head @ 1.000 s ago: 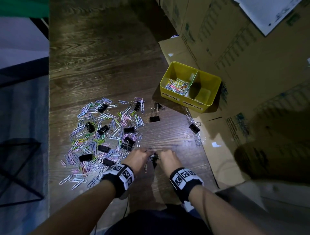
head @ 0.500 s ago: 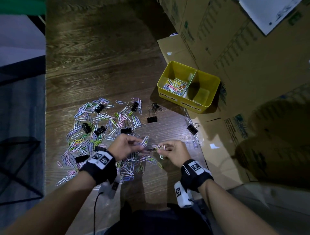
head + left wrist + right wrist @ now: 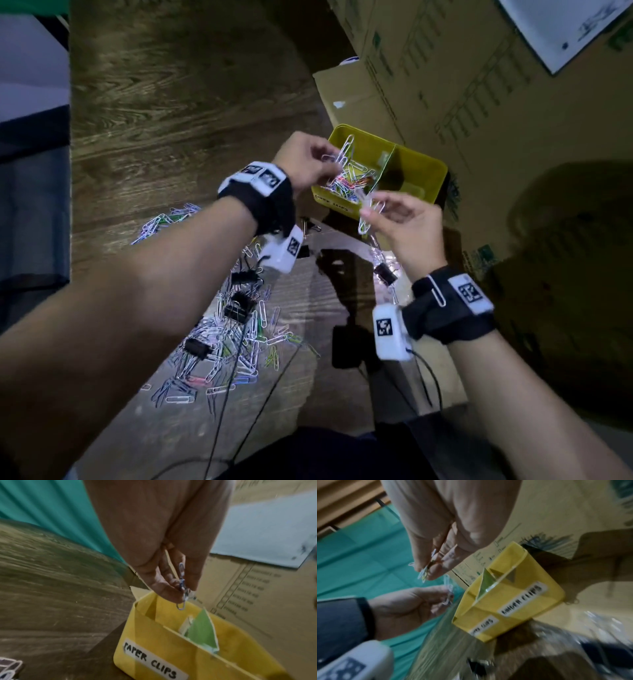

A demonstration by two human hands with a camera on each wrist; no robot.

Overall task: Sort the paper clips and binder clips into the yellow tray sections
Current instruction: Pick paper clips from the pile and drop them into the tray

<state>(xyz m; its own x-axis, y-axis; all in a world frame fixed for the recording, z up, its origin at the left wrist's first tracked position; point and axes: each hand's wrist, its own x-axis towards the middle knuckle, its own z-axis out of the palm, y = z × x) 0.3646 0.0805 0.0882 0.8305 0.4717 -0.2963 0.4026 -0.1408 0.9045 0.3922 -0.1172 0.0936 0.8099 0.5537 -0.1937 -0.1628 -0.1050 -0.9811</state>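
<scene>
The yellow tray [image 3: 432, 170] sits on a cardboard flap, split by a green divider [image 3: 202, 632]. Its left section, labelled PAPER CLIPS, holds coloured paper clips [image 3: 354, 179]. Just above that section my left hand [image 3: 329, 160] pinches a bunch of paper clips [image 3: 343, 153], also seen hanging from the fingers [image 3: 182, 588]. My right hand [image 3: 371, 208] is at the tray's near wall and pinches more paper clips [image 3: 367, 219]. The loose pile of paper clips [image 3: 239, 339] with black binder clips [image 3: 237, 307] lies on the wooden floor below my left forearm.
Cardboard boxes [image 3: 479, 85] stand behind and right of the tray. One binder clip [image 3: 385, 274] lies apart near my right wrist. A paper clip [image 3: 437, 292] clings to the right wristband. Cables [image 3: 236, 383] cross the floor near me.
Both hands have lifted off the pile and moved up to the tray, each carrying paper clips. The left hand now hangs over the paper clip section.
</scene>
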